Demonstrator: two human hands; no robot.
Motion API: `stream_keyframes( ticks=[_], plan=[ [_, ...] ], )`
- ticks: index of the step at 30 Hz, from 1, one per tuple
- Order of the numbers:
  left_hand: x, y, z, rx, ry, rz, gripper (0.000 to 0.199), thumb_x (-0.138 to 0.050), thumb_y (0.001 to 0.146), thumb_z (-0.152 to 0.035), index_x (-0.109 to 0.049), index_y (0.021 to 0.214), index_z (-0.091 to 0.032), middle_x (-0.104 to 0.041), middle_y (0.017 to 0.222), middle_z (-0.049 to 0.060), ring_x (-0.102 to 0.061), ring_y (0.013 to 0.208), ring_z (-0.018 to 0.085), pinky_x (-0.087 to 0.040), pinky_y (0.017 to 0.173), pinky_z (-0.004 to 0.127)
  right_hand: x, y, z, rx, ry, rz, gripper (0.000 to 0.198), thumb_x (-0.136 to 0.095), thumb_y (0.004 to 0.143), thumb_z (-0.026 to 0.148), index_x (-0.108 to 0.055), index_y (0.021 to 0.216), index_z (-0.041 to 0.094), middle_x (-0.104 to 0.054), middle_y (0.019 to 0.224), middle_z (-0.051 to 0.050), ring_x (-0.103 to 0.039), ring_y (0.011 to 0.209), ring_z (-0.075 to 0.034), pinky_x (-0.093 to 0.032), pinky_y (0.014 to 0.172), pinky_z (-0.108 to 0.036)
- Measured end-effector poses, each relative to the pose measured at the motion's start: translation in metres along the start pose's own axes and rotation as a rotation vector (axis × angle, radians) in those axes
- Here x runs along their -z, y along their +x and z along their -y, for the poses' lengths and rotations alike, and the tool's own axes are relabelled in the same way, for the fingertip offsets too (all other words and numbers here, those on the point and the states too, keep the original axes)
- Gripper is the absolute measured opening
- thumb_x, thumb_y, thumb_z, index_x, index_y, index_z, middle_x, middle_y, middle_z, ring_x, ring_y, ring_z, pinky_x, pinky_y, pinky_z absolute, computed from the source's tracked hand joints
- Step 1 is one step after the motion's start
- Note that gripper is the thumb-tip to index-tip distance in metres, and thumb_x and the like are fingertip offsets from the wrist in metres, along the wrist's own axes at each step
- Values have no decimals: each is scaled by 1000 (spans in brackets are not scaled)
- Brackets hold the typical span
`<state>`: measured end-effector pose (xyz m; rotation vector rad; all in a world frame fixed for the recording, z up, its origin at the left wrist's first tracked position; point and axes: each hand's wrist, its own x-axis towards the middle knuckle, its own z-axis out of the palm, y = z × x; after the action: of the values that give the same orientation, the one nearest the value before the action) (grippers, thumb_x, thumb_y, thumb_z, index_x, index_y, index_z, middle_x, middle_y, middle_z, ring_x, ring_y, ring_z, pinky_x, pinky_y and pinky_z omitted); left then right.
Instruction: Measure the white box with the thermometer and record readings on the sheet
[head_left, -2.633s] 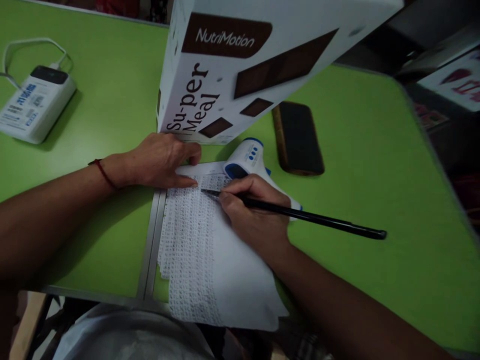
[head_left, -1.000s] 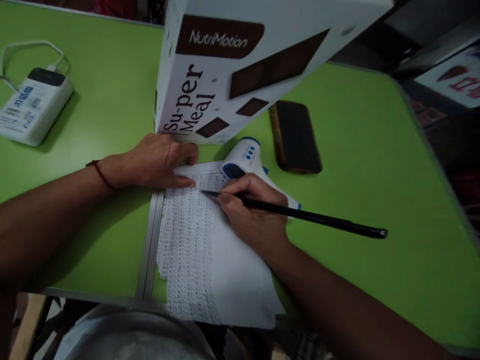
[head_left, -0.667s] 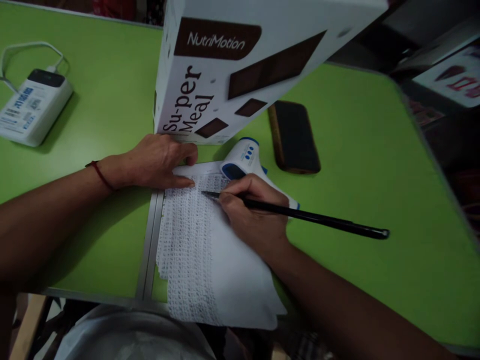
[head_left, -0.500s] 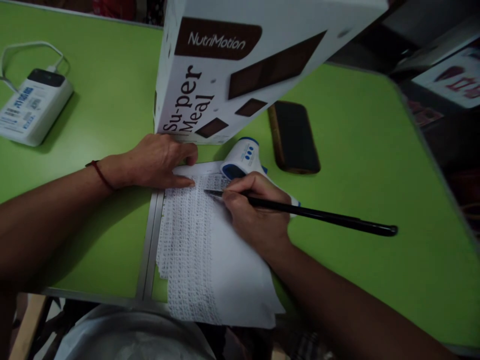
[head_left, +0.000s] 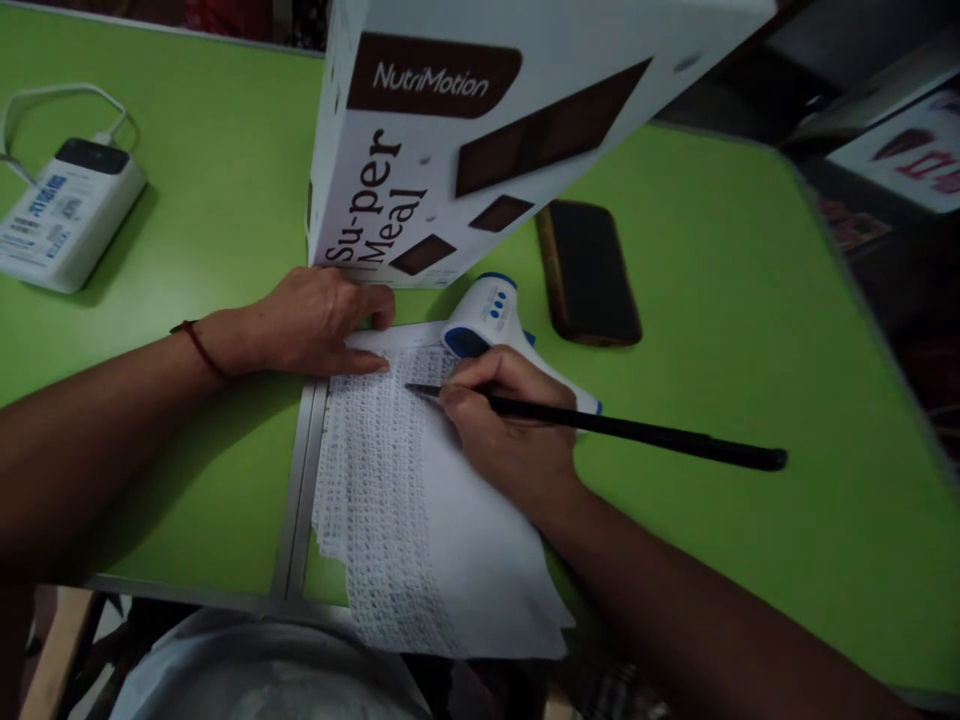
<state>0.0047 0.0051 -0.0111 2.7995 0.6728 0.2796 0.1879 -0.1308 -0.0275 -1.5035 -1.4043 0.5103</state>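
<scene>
Sheets of paper [head_left: 480, 560] covered with rows of small handwriting lie on the green table, their lower end hanging past its front edge. My right hand [head_left: 517, 430] grips a long black pen [head_left: 645, 430], its tip on the upper part of the top sheet. My left hand [head_left: 322, 325] rests at the upper left of the paper, thumb lying on the sheet and forefinger bent, holding nothing. A white and blue infrared thermometer [head_left: 491, 310] lies at the paper's top edge, partly hidden behind my right hand.
A tall white NutriMotion box [head_left: 420, 170] stands just behind my left hand. To its right lies a dark phone [head_left: 589, 270] in a brown case. A white power bank [head_left: 71, 215] with a cable sits at the left. A metal seam [head_left: 296, 500] crosses the green table [head_left: 210, 500].
The pen and my right hand have shifted slightly left and down. The paper's lower end has swung a little to the right. My left hand stays in place.
</scene>
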Motion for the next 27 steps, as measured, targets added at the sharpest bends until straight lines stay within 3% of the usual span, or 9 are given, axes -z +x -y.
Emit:
stream_keyframes(
  ticks=[14, 27],
  plan=[
    [1, 0, -1, 22, -13, 25, 31, -73, 82, -43, -68, 101, -19, -66, 70, 0, -57, 60, 14, -33, 58, 25, -1, 0, 5, -54, 27, 105, 14, -60, 71, 18, -53, 63, 27, -55, 53, 5, -49, 49, -13, -41, 44, -28],
    [1, 0, -1, 1, -10, 8, 31, -72, 82, -45, -67, 99, -20, -64, 67, -2, -57, 59, 14, -33, 57, 25, 0, -1, 5, -42, 27, 77, 17, -59, 72, 15, -51, 63, 27, -53, 54, 4, -47, 49, -14, -41, 44, -28]
  ],
)
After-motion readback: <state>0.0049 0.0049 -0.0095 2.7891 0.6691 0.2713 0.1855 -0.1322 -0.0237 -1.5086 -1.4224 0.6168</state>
